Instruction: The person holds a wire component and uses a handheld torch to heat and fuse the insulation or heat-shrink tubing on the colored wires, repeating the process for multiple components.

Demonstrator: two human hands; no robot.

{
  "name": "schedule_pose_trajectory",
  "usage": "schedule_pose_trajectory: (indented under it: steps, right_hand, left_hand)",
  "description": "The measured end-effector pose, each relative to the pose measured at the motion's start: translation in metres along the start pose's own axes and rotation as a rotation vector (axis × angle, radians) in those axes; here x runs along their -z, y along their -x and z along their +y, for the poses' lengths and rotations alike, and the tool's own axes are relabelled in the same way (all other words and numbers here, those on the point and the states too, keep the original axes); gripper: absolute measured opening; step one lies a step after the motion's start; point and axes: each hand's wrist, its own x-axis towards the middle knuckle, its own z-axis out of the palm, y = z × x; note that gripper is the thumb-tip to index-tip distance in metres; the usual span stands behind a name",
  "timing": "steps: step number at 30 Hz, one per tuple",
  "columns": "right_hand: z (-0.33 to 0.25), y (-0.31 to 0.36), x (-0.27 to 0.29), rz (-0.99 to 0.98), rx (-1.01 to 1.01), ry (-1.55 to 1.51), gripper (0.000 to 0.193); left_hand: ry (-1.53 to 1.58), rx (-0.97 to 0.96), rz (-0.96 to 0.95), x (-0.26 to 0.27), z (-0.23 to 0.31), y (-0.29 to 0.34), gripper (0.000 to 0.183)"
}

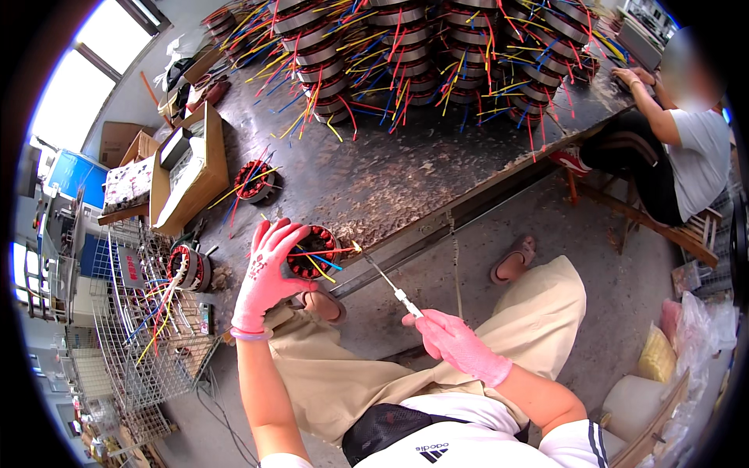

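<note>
My left hand [269,269], in a pink glove, grips a ring-shaped motor stator [309,265] at the table's near edge. Its fingers lie over the rim and the thumb is below. Red, blue and yellow wires stick out of the stator; a red one points right. Also gloved in pink, my right hand [460,345] is closed round the white handle of a long-stemmed lighter [401,296]. The thin metal stem reaches up and left. A small yellow-orange flame [356,246] shows at its tip, close to the end of the red wire.
Tall stacks of wired stators [320,58] stand along the table's far side. Single stators sit beyond my left hand [256,181] and left of it [189,267]. A wooden box [211,168] and a wire rack [148,312] are at left. Another person [690,148] sits at right.
</note>
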Motion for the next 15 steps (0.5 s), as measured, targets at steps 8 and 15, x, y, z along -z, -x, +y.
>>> schedule_pose_trajectory:
  steps: [8, 15]
  right_hand:
    - [0.0007, -0.0011, 0.0016, -0.007, 0.02, 0.018, 0.029]
    - [-0.0057, 0.0021, -0.0021, 0.01, -0.012, -0.026, 0.028]
  left_hand:
    - [-0.009, 0.007, -0.001, -0.0016, -0.002, 0.001, 0.092]
    - [0.026, -0.006, 0.004, 0.0002, 0.0004, -0.0009, 0.091]
